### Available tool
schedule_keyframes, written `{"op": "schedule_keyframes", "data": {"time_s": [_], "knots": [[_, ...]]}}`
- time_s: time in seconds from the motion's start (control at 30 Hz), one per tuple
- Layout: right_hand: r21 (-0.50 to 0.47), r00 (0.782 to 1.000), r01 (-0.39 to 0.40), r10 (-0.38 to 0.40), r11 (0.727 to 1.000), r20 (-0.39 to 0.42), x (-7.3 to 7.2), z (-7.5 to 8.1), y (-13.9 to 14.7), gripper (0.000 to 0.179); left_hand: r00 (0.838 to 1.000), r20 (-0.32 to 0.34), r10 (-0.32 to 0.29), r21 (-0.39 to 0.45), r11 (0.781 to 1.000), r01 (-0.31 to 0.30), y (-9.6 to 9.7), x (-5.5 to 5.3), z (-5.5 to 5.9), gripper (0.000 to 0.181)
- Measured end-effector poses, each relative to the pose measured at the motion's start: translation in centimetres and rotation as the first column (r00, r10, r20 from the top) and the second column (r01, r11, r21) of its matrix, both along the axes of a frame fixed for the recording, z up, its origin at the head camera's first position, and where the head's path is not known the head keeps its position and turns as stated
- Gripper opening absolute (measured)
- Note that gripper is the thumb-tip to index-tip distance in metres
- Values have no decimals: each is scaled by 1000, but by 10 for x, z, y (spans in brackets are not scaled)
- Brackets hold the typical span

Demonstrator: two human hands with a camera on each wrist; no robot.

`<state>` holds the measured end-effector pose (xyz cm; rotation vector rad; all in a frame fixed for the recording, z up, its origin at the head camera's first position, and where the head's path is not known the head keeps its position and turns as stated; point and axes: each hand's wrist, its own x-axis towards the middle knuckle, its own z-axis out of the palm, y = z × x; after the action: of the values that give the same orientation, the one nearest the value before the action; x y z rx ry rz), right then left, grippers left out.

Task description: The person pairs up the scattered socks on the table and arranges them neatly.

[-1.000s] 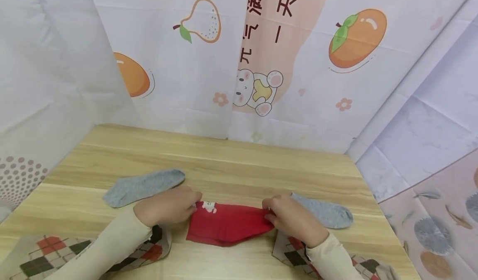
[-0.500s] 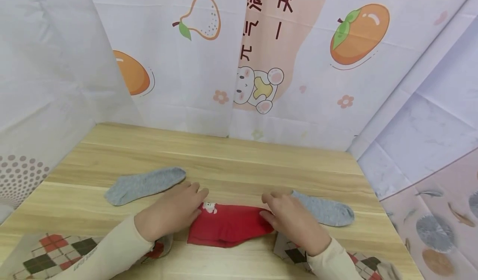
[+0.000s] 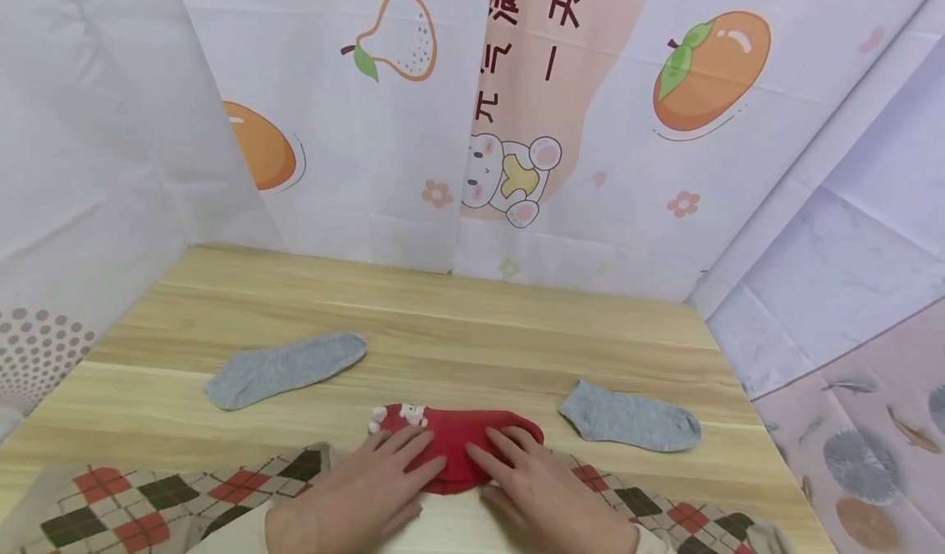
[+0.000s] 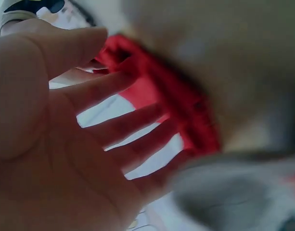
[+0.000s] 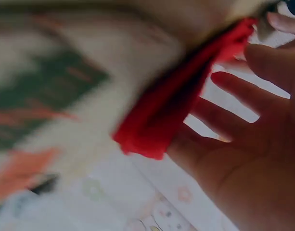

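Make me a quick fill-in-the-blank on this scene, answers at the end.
1. Fingers of the left hand and right hand lie over the red fabric piece, whose motif is mostly ____ in colour.
2. That motif sits toward the person's ____ side of it.
3. Exactly ____ grey fabric ankle socks lie on the pale wood-grain table.
4. The beige argyle fabric bears red and dark ____.

Missing words: white; left; two; diamonds.

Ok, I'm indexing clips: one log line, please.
left hand: over red fabric sock | right hand: likewise | two grey fabric socks: on wooden table
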<state>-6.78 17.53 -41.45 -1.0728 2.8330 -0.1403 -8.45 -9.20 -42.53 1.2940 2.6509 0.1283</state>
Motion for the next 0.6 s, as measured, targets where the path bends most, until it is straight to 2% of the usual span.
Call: {"op": "schedule_keyframes", "data": {"time_s": [0.07, 0.13, 0.2, 0.27, 0.43, 0.53, 0.6], "knots": [[26, 1000, -13, 13, 1000, 13, 2, -4, 2, 52, 1000, -8, -21, 25, 999, 21, -5, 2, -7, 55], [50, 999, -36, 37, 998, -10, 3, -8, 4, 53, 999, -31, -41, 52, 998, 43, -9, 3, -14, 59], [64, 999, -40, 43, 997, -33, 3, -11, 5, 54, 998, -40, -48, 74, 996, 51, -13, 3, -17, 63], [56, 1000, -19, 20, 998, -21, 3, -11, 5, 54, 998, -35, -48, 82, 995, 50, -14, 3, -19, 66], [22, 994, 41, -43, 999, 101, -1, -6, 6, 55, 998, 37, -44, 71, 997, 41, -12, 0, -12, 66], [17, 992, 38, -40, 999, 121, -6, -4, 6, 55, 998, 56, -33, 46, 998, 31, -9, -4, -5, 64], [6, 995, 19, -20, 1000, 97, -11, -4, 5, 53, 999, 30, -27, 35, 999, 26, -7, -8, -2, 62]]}}
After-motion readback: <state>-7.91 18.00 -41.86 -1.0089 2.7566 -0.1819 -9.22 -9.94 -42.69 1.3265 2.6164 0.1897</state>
